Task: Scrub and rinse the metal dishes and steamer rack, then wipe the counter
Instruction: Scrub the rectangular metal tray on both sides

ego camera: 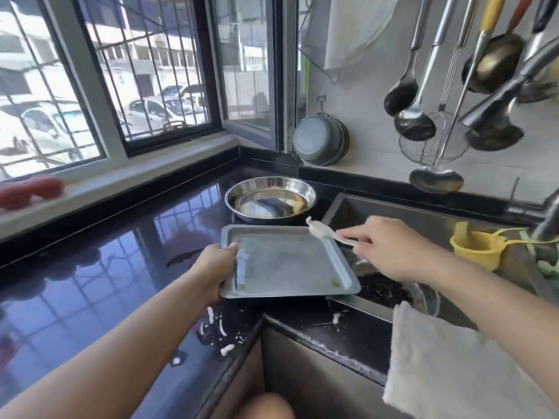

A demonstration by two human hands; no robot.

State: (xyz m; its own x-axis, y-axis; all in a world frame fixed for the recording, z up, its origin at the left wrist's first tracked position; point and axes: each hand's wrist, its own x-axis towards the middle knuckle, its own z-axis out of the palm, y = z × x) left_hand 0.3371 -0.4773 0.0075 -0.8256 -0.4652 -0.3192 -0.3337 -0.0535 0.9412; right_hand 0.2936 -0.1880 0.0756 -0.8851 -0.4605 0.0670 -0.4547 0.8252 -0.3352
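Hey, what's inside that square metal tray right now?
The square metal tray holds only a thin film and yellowish residue near its front corners. The left hand grips its left rim, its thumb hiding a little of the inside there.

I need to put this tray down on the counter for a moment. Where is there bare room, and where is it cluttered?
Bare counter lies left of the tray, between the window sill and the front edge. Crowded: the round bowl behind the tray, white scraps at the corner below it, cloth over the sink front.

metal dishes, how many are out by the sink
2: a square tray gripped by the left hand over the sink edge, and a round bowl on the counter behind it. Others may be hidden in the sink.
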